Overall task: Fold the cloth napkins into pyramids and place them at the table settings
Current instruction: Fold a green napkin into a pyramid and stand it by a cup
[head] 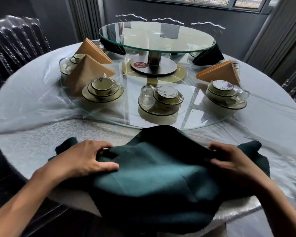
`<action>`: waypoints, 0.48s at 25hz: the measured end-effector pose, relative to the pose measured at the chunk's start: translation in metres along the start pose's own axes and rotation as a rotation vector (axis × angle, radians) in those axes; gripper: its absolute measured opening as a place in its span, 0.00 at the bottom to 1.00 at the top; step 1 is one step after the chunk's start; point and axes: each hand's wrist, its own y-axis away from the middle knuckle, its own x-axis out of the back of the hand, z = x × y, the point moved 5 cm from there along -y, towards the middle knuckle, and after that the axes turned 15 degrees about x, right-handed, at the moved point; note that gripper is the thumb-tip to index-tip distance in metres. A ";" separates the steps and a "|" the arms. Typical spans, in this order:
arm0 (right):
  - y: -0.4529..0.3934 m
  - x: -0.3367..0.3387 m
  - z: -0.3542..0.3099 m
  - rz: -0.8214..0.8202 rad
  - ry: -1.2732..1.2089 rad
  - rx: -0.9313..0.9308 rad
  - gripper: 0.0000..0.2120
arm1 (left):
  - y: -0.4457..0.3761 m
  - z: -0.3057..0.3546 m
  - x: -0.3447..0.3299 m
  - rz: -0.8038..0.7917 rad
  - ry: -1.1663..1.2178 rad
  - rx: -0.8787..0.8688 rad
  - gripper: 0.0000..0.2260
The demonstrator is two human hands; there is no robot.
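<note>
While the teal napkin [154,170] lies loose and rumpled at the near edge of the counter [32,151], at 6 o'clock, both hands work on it. The left hand [85,159] rests on the cloth at its left side; its fingers are curled and seem to pinch a ridge of fabric, with the thumb stretched flat on the cloth. The right hand [232,161] holds the right side in the same way, its grip narrow on a fold. I judge they hold the two sides so as to pull the cloth flat and make a straight fold line, because the napkin is not yet a pyramid and part of it hangs over the counter edge.

Beyond the napkin, a glass turntable [126,120] carries the settings. The middle setting [161,100] at 12 o'clock has no napkin beside it, so it is probably the place for this one. The left setting [102,90] at 11 o'clock has a tan pyramid [87,72] touching it, with another tan pyramid [92,50] behind. The right setting [225,96] at 1 o'clock has an orange pyramid [220,72] behind it. Two dark pyramids [210,56] stand farther away, under a raised glass tier [157,35].

Thin plastic sheet [24,100] covers the counter and may slide under the cloth. The turntable rim is close to the napkin's far corner and can catch it.
</note>
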 end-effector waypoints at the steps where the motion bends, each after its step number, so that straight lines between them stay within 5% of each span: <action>1: 0.000 0.003 0.002 -0.026 0.022 -0.021 0.12 | 0.002 -0.004 -0.002 -0.002 -0.001 0.007 0.32; 3: -0.010 0.000 0.001 -0.093 0.102 -0.040 0.14 | 0.001 -0.006 -0.002 0.006 0.143 -0.005 0.19; 6: -0.035 -0.019 -0.009 -0.128 0.176 0.027 0.16 | 0.002 0.006 -0.008 -0.075 0.356 -0.082 0.23; 9: -0.040 -0.022 -0.021 -0.022 0.078 0.095 0.07 | 0.006 0.018 -0.011 -0.193 0.536 -0.164 0.22; 12: -0.045 0.011 -0.037 0.181 0.022 0.086 0.04 | 0.008 0.025 0.026 -0.080 0.686 -0.232 0.21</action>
